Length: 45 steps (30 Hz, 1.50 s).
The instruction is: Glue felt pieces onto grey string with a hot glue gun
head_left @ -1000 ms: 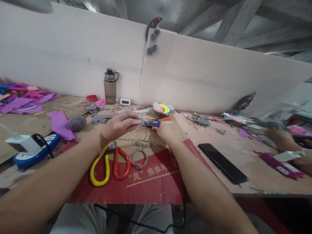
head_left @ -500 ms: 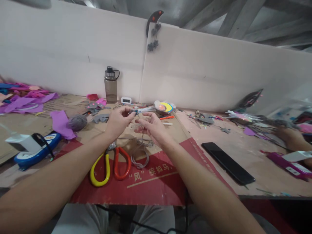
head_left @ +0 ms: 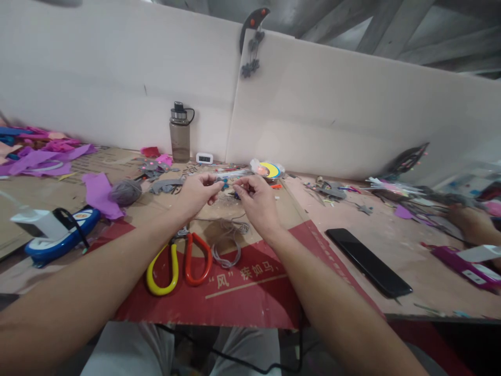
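Observation:
Pinched in the fingertips of my left hand [head_left: 198, 194] is a small blue-teal piece [head_left: 224, 184], too small to name. My right hand [head_left: 257, 202] is closed with thumb and forefinger together, just right of that piece. What it grips, if anything, is too fine to make out. Below the hands, a thin grey cord [head_left: 227, 259] lies in loose loops on the red and brown cardboard [head_left: 250, 305]. Scissors with one yellow and one red handle [head_left: 198, 259] rest left of the cord, their blades partly hidden by my left forearm.
A grey yarn ball [head_left: 126, 192] and purple felt [head_left: 99, 196] lie left. Behind stand a water bottle [head_left: 180, 137] and a small digital clock [head_left: 204, 158]. A black phone [head_left: 368, 262] lies right. Another person's hand [head_left: 472, 222] shows at the far right.
My right hand has turned from half-open, palm showing, to a pinch with its back up, slightly raised. My left hand still holds the blue-teal piece. The view has shifted slightly.

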{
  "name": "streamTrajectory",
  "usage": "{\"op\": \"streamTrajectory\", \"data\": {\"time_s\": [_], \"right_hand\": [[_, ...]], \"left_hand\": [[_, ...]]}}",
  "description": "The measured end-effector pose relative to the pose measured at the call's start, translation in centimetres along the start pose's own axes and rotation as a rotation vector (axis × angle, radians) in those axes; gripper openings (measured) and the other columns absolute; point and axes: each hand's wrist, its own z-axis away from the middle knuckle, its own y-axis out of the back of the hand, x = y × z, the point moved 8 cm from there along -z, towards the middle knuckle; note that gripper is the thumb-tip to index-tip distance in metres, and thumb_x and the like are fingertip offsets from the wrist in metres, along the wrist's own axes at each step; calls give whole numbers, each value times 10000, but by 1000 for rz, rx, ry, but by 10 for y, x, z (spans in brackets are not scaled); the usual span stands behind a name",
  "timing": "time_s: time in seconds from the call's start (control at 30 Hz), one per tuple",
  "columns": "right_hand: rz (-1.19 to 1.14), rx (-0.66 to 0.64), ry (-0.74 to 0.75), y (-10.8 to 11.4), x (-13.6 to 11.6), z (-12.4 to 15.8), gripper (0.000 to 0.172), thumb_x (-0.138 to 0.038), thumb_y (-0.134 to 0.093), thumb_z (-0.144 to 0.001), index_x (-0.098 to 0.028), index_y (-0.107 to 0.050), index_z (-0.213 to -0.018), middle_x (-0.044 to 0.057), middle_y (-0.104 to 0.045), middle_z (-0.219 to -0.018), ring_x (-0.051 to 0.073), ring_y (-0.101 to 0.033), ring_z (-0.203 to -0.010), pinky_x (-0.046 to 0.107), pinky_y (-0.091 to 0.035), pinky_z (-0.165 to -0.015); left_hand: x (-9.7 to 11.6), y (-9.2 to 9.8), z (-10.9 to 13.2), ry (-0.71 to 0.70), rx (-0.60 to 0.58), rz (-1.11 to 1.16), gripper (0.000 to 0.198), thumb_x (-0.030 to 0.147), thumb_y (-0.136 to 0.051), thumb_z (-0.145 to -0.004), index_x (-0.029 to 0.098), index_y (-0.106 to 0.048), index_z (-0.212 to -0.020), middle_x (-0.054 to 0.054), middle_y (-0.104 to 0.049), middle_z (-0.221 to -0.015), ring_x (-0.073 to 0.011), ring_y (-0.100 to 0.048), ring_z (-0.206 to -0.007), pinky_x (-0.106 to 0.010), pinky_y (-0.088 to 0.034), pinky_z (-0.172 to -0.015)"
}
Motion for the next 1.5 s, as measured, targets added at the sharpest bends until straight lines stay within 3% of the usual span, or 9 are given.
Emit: {"op": "streamTrajectory", "data": {"time_s": [0.4,0.93,1.1,1.27,1.5], "right_hand": [[62,29,66,3,-7,0,193,-303,-482,-862,-172,-584,-765,20,-533,-725,133,-480,-691,262,-357,-646],[57,-16,18,0,-2,-2,196,-349,-466,-851,-196,-561,-776,19,-549,-704,147,-483,-660,275,-372,-629],[40,-47,79,-2,-4,-1,154,-265,-508,-818,-206,-544,-955,5,-513,-742,140,-474,-669,270,-392,-640],[101,-21,179,1,-12,-2,54,-199,-522,-810,-213,-573,-816,28,-549,-806,153,-512,-742,289,-415,-696],[159,-24,247,3,-16,-1,88,-164,-531,-814,-211,-605,-816,37,-557,-837,158,-537,-787,297,-433,-711]], "left_hand": [[-2,-8,1,-9,-79,-59,148,282,-639,-712,154,-563,-716,40,-513,-504,-58,-438,-391,-191,-365,-407],[-3,-12,4,31,-97,-34,105,215,-631,-718,143,-554,-724,37,-523,-521,-53,-477,-404,-170,-390,-398],[-11,-7,-1,83,-64,43,117,202,-651,-704,144,-550,-702,34,-525,-522,-51,-473,-405,-159,-344,-375],[-11,-5,-1,118,-48,74,121,191,-671,-687,139,-562,-691,37,-516,-506,-43,-462,-402,-154,-321,-373],[-11,-5,0,125,-44,79,110,180,-660,-688,141,-557,-688,38,-517,-498,-45,-467,-404,-154,-318,-371]]}}
